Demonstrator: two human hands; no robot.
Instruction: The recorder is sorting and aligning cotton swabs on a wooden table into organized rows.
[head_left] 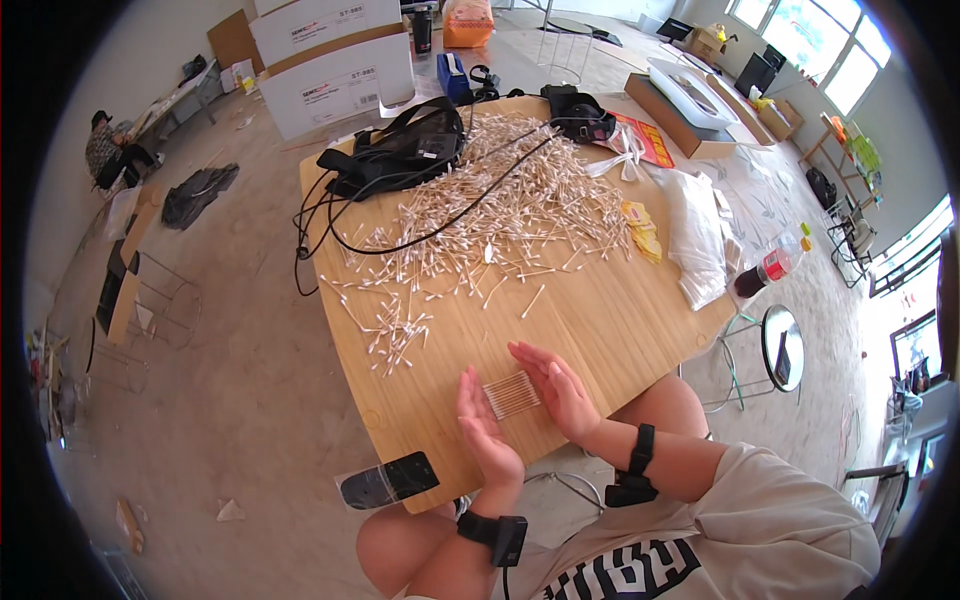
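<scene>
A neat row of cotton swabs (511,395) lies side by side on the wooden table (590,310), near its front edge. My left hand (487,430) stands on edge at the row's left end, fingers stretched out. On the other end, my right hand (558,390) is held the same way, its fingers straight and its palm toward the swabs. The two palms face each other with the row between them. Farther up the table spreads a big loose heap of cotton swabs (520,190), and a smaller scatter of swabs (397,335) lies to the left.
A black bag (400,150) with cables rests on the heap's far left. Yellow packets (642,232), a white plastic bag (693,240) and a dark drink bottle (768,273) line the right side. A phone (388,481) lies at the front left corner. White boxes (330,75) stand behind.
</scene>
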